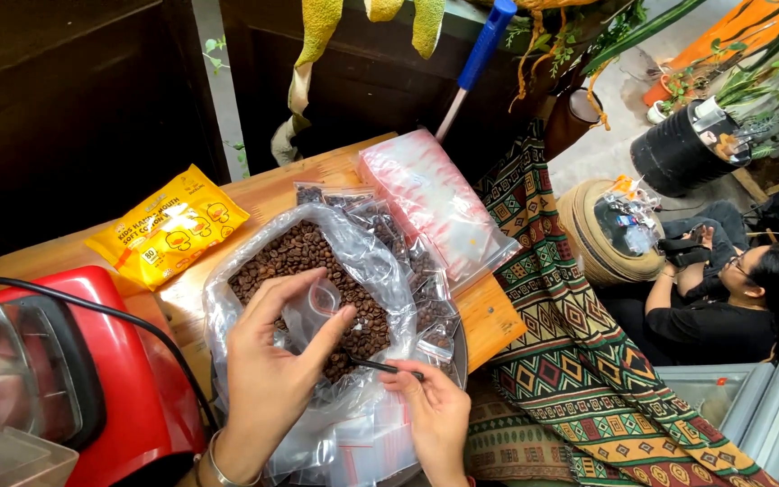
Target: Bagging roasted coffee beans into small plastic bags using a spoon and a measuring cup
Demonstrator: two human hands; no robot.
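Head view: left hand (pixel 268 374) holds a small clear zip bag (pixel 322 302) open over a big clear bag of coffee beans (pixel 317 271), thumb & index pinched on the little bag's mouth, other fingers curled under it. Right hand (pixel 435 410) grips a thin dark scoop handle (pixel 380 366), thumb & fingertips clamped on its near end; the far end goes in under the left fingers, tip hidden, so can't tell if it carries beans. The small bag looks nearly empty, maybe a bean or two inside, hard to tell.

Progress, judged from the layout: several small packets already filled w/ beans (pixel 412 261) lie overlapped along the big bag's right side and behind it. Approx 5–6, exact count not possible since they overlap. The big bag is still well stocked, so plenty left to portion. Flat empty zip bags w/ red strips (pixel 362 451) sit under the wrists, a loose heap, count unclear.

Counts: 1 big bean bag, 1 small bag in hand, 1 scoop, 1 pack of unused clear bags (pixel 435 203) on the wooden table (pixel 489 325), 1 yellow packet (pixel 169 225) to the left, 1 red appliance (pixel 65 370) at near left, w/ a black cable. A seated person (pixel 741 298) is off to the right, well apart, not part of the work.
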